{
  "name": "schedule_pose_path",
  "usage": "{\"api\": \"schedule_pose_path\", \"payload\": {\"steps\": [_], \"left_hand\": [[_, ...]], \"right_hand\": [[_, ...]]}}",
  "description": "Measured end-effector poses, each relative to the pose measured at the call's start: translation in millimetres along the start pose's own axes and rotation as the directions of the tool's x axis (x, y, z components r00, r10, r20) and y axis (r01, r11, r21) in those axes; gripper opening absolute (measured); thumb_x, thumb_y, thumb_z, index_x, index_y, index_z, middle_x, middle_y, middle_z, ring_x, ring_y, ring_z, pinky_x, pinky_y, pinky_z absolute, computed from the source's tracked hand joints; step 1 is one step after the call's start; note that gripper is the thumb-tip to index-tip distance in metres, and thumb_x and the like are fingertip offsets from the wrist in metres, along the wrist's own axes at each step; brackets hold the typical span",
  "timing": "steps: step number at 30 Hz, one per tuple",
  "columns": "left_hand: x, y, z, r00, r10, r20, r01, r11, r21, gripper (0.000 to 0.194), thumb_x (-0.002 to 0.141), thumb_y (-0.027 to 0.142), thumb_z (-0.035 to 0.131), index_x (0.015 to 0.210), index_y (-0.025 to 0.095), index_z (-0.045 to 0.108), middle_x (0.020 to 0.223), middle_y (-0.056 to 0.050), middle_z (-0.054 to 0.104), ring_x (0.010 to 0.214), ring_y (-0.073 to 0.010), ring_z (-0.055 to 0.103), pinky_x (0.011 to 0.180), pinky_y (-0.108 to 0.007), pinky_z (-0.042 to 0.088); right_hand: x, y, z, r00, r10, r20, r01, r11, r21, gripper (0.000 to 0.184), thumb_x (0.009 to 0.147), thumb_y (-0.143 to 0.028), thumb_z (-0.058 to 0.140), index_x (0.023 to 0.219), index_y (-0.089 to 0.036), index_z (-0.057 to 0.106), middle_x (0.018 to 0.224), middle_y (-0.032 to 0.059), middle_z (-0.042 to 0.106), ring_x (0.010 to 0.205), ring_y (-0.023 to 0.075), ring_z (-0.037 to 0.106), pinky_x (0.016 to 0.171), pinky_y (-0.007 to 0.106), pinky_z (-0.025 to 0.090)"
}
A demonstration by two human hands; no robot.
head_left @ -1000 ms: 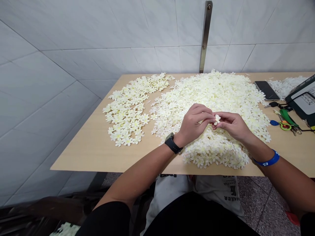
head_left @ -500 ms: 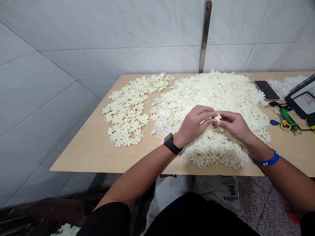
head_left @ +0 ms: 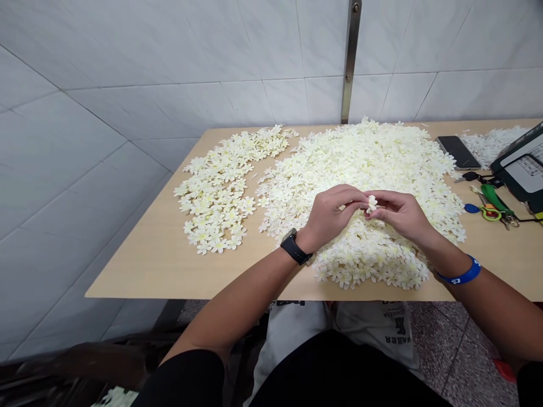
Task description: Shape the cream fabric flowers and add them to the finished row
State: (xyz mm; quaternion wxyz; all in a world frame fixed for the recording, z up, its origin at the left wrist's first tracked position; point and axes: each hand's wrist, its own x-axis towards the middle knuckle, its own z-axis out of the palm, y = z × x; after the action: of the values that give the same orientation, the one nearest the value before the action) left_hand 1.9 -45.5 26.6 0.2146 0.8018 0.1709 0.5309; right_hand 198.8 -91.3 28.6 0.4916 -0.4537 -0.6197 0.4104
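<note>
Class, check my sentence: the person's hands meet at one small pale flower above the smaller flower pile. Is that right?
Not quite: in the head view, the left hand and right hand meet at the small pale flower above the larger flower pile, not the smaller pile.

I log a tan tabletop: smaller flower patch at left, broad white flower heap beside it; at right, phone, key, green item, white scraps, dark box.
</note>
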Motion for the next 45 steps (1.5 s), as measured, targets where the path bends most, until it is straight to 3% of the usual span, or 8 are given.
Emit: {"api": "schedule_pose_path", "payload": {"steps": [6,13,17,22,29,36,41,45], "left_hand": [[0.7,0.9,0.8,0.998,-0.060,0.000,0.060,0.998,0.000,0.012,0.097,0.018,0.065,0.089,0.019,0.073,0.089,-0.003,0.078,0.087,-0.0145,0.072,0.080,-0.029,0.057],[0.5,-1.9,1.2,0.999,-0.021,0.046,0.020,1.000,0.018,0.015,0.101,0.018,0.058,0.088,0.018,0.066,0.087,-0.004,0.073,0.085,-0.0145,0.067,0.080,-0.029,0.054],[-0.8,-0.5,0.7,0.989,-0.125,0.076,0.129,0.990,-0.050,0.017,0.103,0.024,0.053,0.092,0.018,0.064,0.091,-0.005,0.071,0.083,-0.0137,0.066,0.077,-0.028,0.055],[-0.6,4.9,3.1,0.930,-0.327,0.170,0.360,0.904,-0.231,0.028,0.094,0.038,0.070,0.114,0.018,0.068,0.109,-0.009,0.074,0.096,-0.0164,0.071,0.082,-0.027,0.059],[-0.1,1.0,6.4,0.822,-0.549,0.150,0.562,0.743,-0.363,0.019,0.093,0.032,0.069,0.096,0.016,0.078,0.099,-0.007,0.080,0.082,-0.0145,0.075,0.078,-0.028,0.062],[0.3,0.8,5.7,0.836,-0.531,0.142,0.547,0.778,-0.309,0.020,0.090,0.021,0.069,0.108,0.016,0.075,0.106,-0.009,0.079,0.091,-0.0144,0.074,0.084,-0.027,0.061],[1.4,0.8,4.9,0.834,-0.530,0.153,0.551,0.789,-0.270,0.018,0.090,0.022,0.068,0.104,0.015,0.076,0.106,-0.009,0.078,0.090,-0.0147,0.073,0.081,-0.026,0.060],[1.1,0.9,6.0,0.842,-0.510,0.179,0.539,0.779,-0.320,0.021,0.091,0.022,0.067,0.109,0.015,0.074,0.110,-0.010,0.077,0.093,-0.0158,0.074,0.087,-0.029,0.061]], "right_hand": [[-0.3,-3.7,-0.2,1.000,0.000,-0.015,0.000,1.000,0.008,0.044,0.071,-0.049,0.090,0.105,-0.022,0.083,0.082,0.0059,0.077,0.072,0.0210,0.073,0.069,0.036,0.064],[-1.2,-4.4,1.5,1.000,0.001,-0.024,-0.001,1.000,-0.001,0.040,0.075,-0.049,0.087,0.104,-0.022,0.081,0.079,0.0043,0.074,0.070,0.0192,0.073,0.068,0.036,0.065],[-0.8,-7.1,2.6,0.998,-0.016,-0.055,0.014,1.000,-0.025,0.036,0.077,-0.050,0.085,0.099,-0.021,0.079,0.083,0.0042,0.073,0.069,0.0179,0.072,0.067,0.034,0.063],[-0.7,-6.0,4.5,0.982,-0.085,-0.171,0.067,0.992,-0.108,0.032,0.077,-0.048,0.085,0.091,-0.021,0.074,0.083,0.0036,0.071,0.075,0.0179,0.068,0.067,0.031,0.060],[-2.7,-3.6,6.9,0.979,-0.156,-0.132,0.129,0.973,-0.191,0.011,0.086,-0.028,0.074,0.094,-0.021,0.070,0.092,0.0038,0.071,0.081,0.0170,0.066,0.071,0.029,0.056],[-2.6,-5.2,7.5,0.984,-0.103,-0.146,0.079,0.983,-0.164,0.006,0.091,-0.018,0.063,0.090,-0.023,0.064,0.083,0.0019,0.064,0.068,0.0139,0.059,0.060,0.028,0.050],[-0.7,-6.4,6.0,0.994,0.044,-0.096,-0.037,0.996,0.082,0.007,0.095,-0.025,0.061,0.088,-0.023,0.061,0.067,-0.0031,0.051,0.049,0.0095,0.041,0.045,0.025,0.036],[-0.9,-9.3,4.4,0.993,0.071,-0.090,-0.071,0.997,0.002,0.015,0.096,-0.035,0.062,0.089,-0.022,0.064,0.067,-0.0025,0.050,0.052,0.0103,0.041,0.046,0.025,0.034]]}}
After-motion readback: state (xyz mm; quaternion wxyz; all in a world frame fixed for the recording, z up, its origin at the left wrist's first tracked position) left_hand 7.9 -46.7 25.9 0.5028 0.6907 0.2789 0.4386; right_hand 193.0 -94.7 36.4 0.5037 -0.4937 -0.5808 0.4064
